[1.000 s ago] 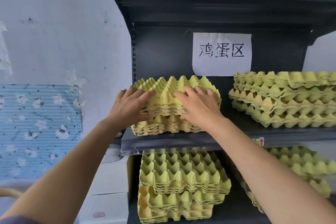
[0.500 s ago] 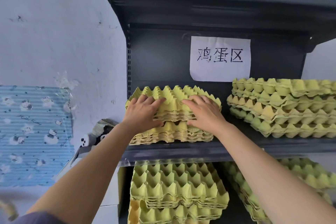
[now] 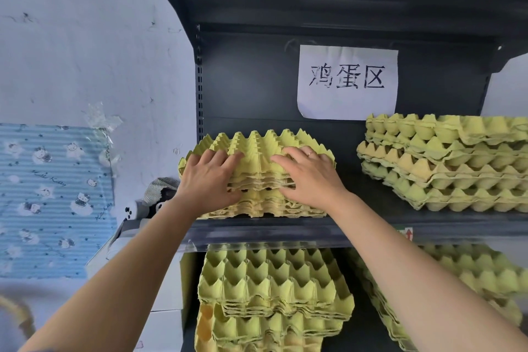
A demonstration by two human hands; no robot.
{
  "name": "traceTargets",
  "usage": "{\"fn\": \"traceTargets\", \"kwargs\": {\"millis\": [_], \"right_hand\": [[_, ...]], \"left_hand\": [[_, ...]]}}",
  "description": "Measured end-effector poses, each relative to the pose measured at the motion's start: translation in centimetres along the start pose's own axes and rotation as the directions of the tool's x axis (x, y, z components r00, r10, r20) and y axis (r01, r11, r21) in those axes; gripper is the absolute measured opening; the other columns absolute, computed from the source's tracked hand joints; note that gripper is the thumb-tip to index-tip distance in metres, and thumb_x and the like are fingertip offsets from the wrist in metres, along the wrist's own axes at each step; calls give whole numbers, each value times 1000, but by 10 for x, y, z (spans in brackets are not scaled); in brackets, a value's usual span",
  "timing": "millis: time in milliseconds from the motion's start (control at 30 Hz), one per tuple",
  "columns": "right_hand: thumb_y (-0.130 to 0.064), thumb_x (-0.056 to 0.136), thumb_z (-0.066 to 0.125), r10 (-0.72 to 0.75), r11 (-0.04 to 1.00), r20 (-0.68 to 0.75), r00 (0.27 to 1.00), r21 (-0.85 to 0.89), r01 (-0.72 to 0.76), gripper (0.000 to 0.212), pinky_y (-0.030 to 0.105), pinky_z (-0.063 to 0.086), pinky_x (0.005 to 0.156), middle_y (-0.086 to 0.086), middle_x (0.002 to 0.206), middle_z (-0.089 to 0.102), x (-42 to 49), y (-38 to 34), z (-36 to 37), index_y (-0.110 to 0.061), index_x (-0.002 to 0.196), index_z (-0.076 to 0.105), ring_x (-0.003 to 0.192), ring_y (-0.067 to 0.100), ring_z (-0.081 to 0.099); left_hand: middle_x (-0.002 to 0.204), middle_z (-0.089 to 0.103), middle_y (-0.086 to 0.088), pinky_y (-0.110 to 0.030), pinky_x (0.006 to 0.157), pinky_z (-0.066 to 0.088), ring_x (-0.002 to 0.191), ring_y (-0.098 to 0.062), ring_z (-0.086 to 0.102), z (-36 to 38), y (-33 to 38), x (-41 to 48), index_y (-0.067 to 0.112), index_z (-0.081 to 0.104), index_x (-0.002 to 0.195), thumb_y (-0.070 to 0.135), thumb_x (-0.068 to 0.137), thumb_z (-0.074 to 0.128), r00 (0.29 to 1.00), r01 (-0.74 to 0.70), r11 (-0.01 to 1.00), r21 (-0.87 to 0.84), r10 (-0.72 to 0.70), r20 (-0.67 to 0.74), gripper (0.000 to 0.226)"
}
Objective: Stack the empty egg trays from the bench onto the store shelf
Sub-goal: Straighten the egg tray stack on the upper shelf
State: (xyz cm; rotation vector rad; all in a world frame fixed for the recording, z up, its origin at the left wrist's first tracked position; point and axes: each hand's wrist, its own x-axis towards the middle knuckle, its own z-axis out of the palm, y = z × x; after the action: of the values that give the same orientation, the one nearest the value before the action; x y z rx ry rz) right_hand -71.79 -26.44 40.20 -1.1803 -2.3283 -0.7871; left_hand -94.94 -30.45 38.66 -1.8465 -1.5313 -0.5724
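Covering much of the upper bundle of yellow-green moulded-pulp egg trays [image 3: 257,151], both hands hide its front corners. The left grip [image 3: 208,180] has its fingers spread over the peaks and its thumb tucked under the front edge, so it pinches the upper bundle. The right grip [image 3: 308,177] pinches it the same way, with a thin ring [image 3: 310,153] on one finger. The upper bundle sits on a lower bundle of the same trays [image 3: 263,206] at the left end of the dark grey metal store shelf [image 3: 285,230]. How many trays each bundle holds cannot be counted.

Near it on the same board, a taller pile of yellow-green trays [image 3: 445,163] is cut off by the right border. On the board below, a left pile of trays [image 3: 271,288] runs out of the bottom border, and a right pile [image 3: 485,271] lies mostly behind the right forearm. A striped cloth with something black and white [image 3: 160,188] sits beside the shelf, behind the left wrist and too hidden to identify. White boxes [image 3: 165,323] stand lower down, partly behind the left arm.

A white paper sign [image 3: 347,81] on the shelf's back panel reads 鸡蛋区 in black strokes. A small tag with a red arrow [image 3: 409,234] on the shelf's front rail is half covered by the right forearm, its print unreadable. The blue striped sheet with cartoon cats [image 3: 51,194] on the wall carries cursive words too small to read.
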Motion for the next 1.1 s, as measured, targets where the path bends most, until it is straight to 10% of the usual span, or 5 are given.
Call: {"fn": "traceTargets", "kwargs": {"millis": [167,533,733,1100], "right_hand": [[-72,77,49,32,999,41,999,-12,-31,75,62,11,108,-10,150,33,2,18,-4,-53,141,14,140,22,23],[-74,78,43,43,998,-1,999,-51,-43,69,47,26,89,-6,130,54,-10,5,-1,-51,138,17,129,27,36],[-66,84,45,128,992,-110,986,19,-126,72,58,22,107,2,144,38,-26,0,-1,-37,145,21,135,26,29],[-51,89,52,354,906,-131,926,294,-304,62,40,33,106,9,134,53,-37,2,9,-24,142,37,142,24,18]], "left_hand": [[127,47,-3,-45,97,27,119,-25,39,-5,8,9,27,29,142,57,71,55,999,-6,1000,19,5,43,81],[134,42,1,-48,102,25,115,-21,52,-3,24,3,24,45,128,59,80,51,999,-1,997,76,-3,54,60],[142,38,-2,-47,111,17,127,-25,41,-7,28,-4,25,36,137,48,86,55,1000,25,1000,9,-25,8,60],[140,42,-3,-44,110,20,131,-30,33,-15,38,-6,28,28,142,22,84,54,1000,16,998,-59,-15,20,63]]}}
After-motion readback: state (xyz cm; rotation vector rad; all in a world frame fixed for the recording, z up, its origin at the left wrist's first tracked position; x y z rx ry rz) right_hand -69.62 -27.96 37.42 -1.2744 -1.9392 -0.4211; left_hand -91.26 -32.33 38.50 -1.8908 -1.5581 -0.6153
